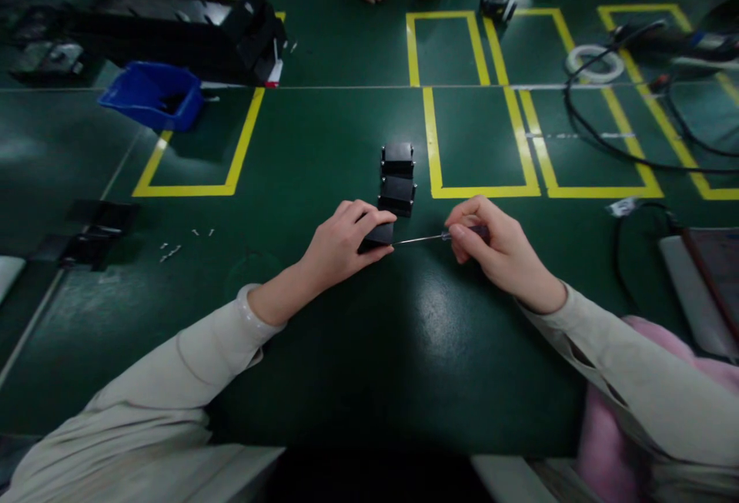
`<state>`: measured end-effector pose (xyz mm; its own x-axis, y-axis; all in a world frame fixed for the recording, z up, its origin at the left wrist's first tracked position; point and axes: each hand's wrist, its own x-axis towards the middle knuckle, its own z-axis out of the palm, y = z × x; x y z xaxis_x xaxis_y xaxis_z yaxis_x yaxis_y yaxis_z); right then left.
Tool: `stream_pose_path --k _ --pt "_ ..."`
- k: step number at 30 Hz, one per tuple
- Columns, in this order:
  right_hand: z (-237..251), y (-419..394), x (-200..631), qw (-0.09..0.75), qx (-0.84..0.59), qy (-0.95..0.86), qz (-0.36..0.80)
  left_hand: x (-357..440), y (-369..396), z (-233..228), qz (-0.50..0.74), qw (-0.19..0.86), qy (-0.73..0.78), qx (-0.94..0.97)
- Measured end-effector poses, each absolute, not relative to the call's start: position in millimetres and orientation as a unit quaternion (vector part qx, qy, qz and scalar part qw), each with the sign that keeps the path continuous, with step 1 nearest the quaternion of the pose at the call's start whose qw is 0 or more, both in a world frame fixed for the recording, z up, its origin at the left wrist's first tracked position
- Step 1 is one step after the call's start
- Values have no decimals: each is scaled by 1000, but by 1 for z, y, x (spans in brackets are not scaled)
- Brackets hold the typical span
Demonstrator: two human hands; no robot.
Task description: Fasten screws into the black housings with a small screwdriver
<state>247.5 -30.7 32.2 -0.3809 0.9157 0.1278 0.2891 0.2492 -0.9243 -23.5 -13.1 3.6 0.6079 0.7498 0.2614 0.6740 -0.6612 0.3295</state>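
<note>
Matte green tabletop [346, 380]; left hand [340, 245] clasps boxy black block [378, 236], right hand [490, 245] pinches thin metal screwdriver [427, 239].

My sleeves [173, 387] are pale beige cloth. The small plastic block [378, 236] under my left hand [346, 245] is black, like the two matching blocks [397, 176] beyond it. The tabletop [323, 141] is dark green, marked with yellow tape rectangles [482, 141]. The open plastic bin [151, 95] is bright blue.
</note>
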Motion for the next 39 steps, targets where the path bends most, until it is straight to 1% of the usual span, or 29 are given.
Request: stream_pose_path --k 7,13,19,34,39 --pt "34 -32 247 366 -421 -721 412 -24 -13 4 195 101 398 891" --pt "34 -33 248 351 -428 -722 416 -24 -13 4 191 101 397 892" --pt "34 -33 248 353 -433 -732 389 -24 -12 4 192 95 397 892" --pt "33 -34 248 346 -441 -722 405 -24 -12 3 196 96 393 893" --pt "34 -34 247 352 -434 -733 389 -25 -12 3 194 98 396 892"
